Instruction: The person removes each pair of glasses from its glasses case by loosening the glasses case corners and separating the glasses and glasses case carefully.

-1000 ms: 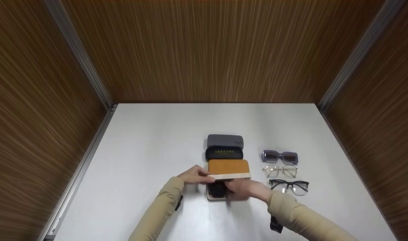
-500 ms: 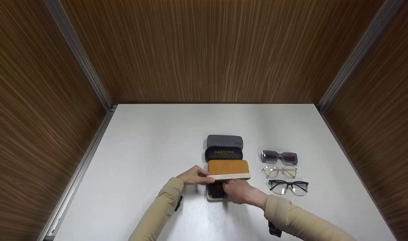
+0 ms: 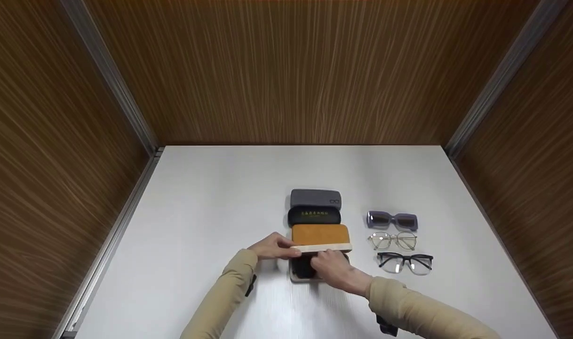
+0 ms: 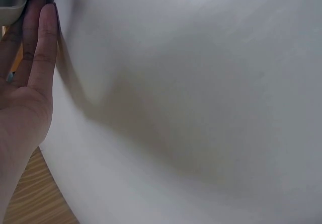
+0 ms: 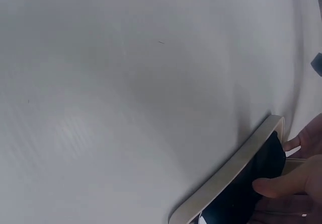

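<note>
An orange glasses case point(image 3: 320, 234) with a cream rim lies opened toward me in the head view. My left hand point(image 3: 273, 247) holds the left end of its raised lid, thumb along the cream rim. Inside the lower half lie dark sunglasses point(image 3: 301, 267), partly covered by my right hand point(image 3: 334, 270). In the right wrist view, my right thumb lies over the sunglasses point(image 5: 266, 163), inside the case's cream edge point(image 5: 226, 171); the other fingers are mostly hidden. The left wrist view shows my left fingers point(image 4: 44, 48) reaching to the case's corner.
Behind the orange case stand a black glasses case point(image 3: 314, 216) and a grey one point(image 3: 315, 198). To the right lie purple-grey sunglasses point(image 3: 392, 220), gold-framed glasses point(image 3: 393, 241) and black-framed glasses point(image 3: 405, 262). Wood-grain panels point(image 3: 296, 70) enclose the white table point(image 3: 211, 188).
My right hand has shifted slightly left and up along the opened case, showing its right front corner again. The left hand stays on the lid. The other glasses and cases have not moved.
</note>
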